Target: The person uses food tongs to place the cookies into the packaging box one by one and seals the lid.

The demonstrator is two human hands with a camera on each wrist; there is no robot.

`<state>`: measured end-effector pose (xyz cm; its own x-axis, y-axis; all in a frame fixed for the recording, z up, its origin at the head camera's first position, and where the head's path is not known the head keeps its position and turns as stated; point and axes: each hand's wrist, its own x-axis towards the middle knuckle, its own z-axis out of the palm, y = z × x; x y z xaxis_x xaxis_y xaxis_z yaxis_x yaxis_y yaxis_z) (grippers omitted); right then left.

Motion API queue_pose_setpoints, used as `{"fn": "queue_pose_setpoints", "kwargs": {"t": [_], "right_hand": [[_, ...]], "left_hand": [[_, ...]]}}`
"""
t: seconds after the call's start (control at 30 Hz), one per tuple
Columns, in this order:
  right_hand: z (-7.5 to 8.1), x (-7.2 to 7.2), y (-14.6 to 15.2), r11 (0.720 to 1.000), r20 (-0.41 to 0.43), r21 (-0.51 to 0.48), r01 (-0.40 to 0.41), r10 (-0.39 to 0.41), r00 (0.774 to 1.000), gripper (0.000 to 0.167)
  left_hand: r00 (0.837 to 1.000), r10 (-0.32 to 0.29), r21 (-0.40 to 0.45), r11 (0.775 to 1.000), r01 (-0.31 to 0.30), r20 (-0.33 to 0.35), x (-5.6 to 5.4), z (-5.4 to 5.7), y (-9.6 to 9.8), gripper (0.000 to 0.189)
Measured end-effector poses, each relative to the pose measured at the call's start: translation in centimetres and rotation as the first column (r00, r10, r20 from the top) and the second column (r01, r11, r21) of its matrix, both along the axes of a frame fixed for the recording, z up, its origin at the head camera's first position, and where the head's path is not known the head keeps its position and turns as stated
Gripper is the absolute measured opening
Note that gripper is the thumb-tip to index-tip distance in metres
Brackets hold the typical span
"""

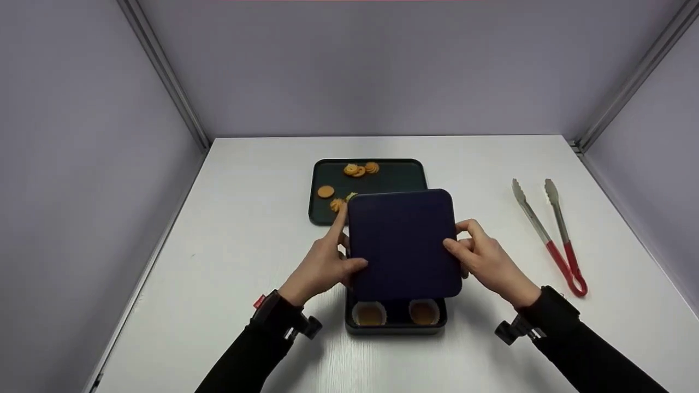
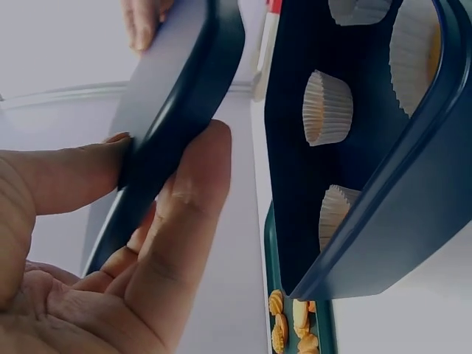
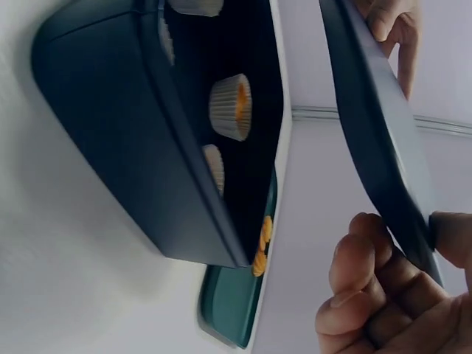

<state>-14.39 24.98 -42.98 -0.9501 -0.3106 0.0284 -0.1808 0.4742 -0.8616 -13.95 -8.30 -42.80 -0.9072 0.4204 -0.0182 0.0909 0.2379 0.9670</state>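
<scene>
A dark blue, square lid (image 1: 403, 245) is held up by both hands above a dark box (image 1: 396, 330). My left hand (image 1: 322, 265) grips its left edge, thumb on top and fingers beneath. On the opposite edge, my right hand (image 1: 489, 262) pinches the lid between thumb and fingers. In both wrist views the lid is apart from the box. White pleated paper cups (image 2: 328, 108) with orange-brown contents stand inside the box; in the head view the lid hides all but the front two.
Behind the box lies a dark green tray (image 1: 382, 183) with several cookies (image 1: 326, 191), partly covered by the lid. Metal tongs with red handles (image 1: 568, 267) lie spread on the right of the white table (image 1: 246, 218). Grey walls enclose the back and sides.
</scene>
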Motion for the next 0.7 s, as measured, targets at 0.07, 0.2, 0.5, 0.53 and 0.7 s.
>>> {"fn": "queue_pose_setpoints", "kwargs": {"t": [0.07,0.2,0.5,0.53,0.7], "right_hand": [[-0.3,0.0,0.0,1.0,0.019,0.02,-0.01,0.01,1.0,0.032],[-0.9,0.1,0.0,0.998,0.057,0.067,-0.02,0.016,0.998,0.033],[-1.9,0.4,-0.1,0.995,0.172,0.093,-0.028,0.012,0.985,0.035],[-2.0,0.4,0.0,0.995,0.177,0.093,-0.035,0.019,0.984,0.035],[-2.4,0.7,0.1,0.993,0.195,0.099,-0.068,0.047,0.98,0.035]], "left_hand": [[1.0,0.001,-0.019,1.0,0.0,0.025,0.0,-0.1,-0.1,0.11],[0.998,-0.007,-0.068,0.998,0.011,0.067,-0.1,-0.4,0.0,0.111],[0.993,-0.022,-0.138,0.99,0.038,0.116,-0.1,-0.8,0.2,0.112],[0.992,-0.023,-0.142,0.989,0.04,0.123,-0.1,-0.9,0.2,0.112],[0.987,-0.033,-0.154,0.986,0.057,0.155,0.0,-1.2,0.2,0.111]]}}
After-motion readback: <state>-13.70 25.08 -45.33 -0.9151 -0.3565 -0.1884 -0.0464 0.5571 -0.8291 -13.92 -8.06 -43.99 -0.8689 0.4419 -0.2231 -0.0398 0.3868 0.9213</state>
